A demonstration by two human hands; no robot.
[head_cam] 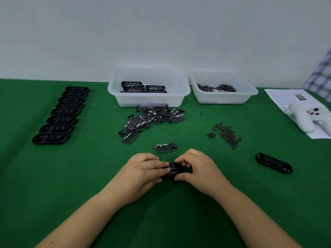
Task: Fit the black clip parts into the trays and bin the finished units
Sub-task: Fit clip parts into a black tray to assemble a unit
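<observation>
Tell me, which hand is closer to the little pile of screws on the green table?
The right hand. The screw pile lies up and to its right, while the left hand sits farther away, on the other side of the black tray both hands grip.

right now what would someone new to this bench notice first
Probably the two hands at the near centre: the left hand and right hand both grip one black tray on the green table. Next, the row of empty trays slanting along the left. Behind the hands, a heap of clip parts lies before the clear bin holding finished units.
</observation>
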